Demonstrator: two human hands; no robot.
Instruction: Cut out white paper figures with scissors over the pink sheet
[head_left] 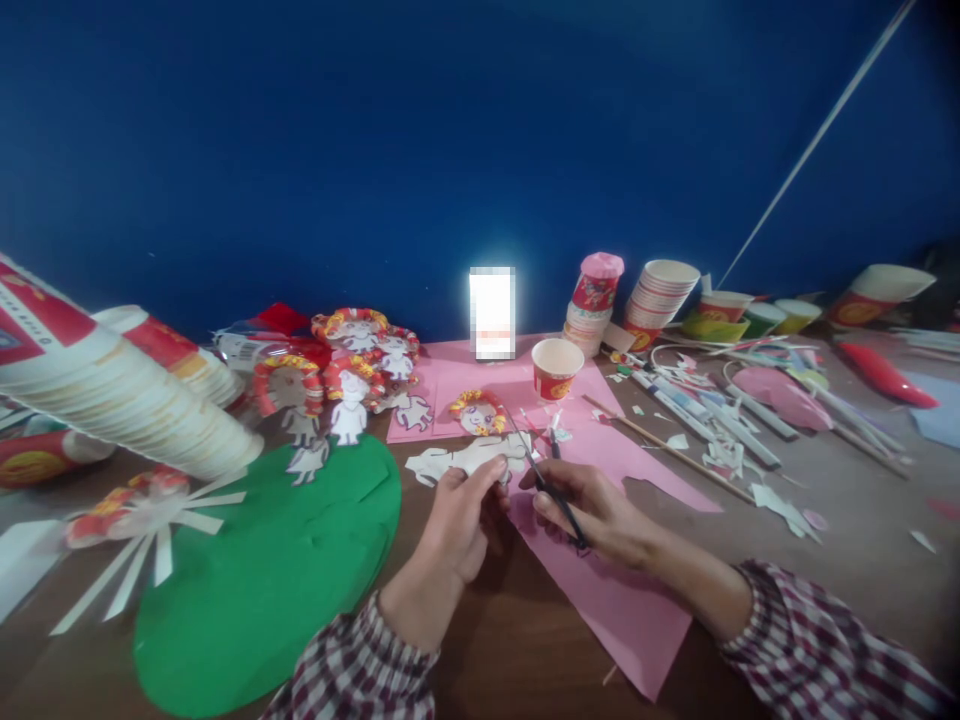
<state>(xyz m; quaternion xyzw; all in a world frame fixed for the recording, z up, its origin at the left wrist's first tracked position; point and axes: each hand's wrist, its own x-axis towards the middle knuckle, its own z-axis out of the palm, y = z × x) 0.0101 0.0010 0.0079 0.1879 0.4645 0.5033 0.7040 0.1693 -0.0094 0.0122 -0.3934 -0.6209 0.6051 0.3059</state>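
Observation:
A white paper cutout (pixel 457 460) with dark outlines is pinched in my left hand (pixel 461 515), near the middle of the view. My right hand (pixel 596 510) is closed round a pair of black-handled scissors (pixel 561 508), whose blades point up and left beside the paper's right end. Just beyond lies a round decoration (pixel 478 412) with a red and yellow rim and a drawn face. Pink paper (pixel 592 620) lies under and beside my right hand. The fingertips of my left hand are partly hidden behind the paper.
A paper cup (pixel 557 370) stands behind my hands, near a lit, blurred screen (pixel 492 315). Green paper (pixel 277 590), doll cutouts (pixel 349 410) and a leaning cup stack (pixel 150 400) are at left. Markers (pixel 682 400), a wooden stick (pixel 682 455), paper scraps and more cups (pixel 660 300) lie right.

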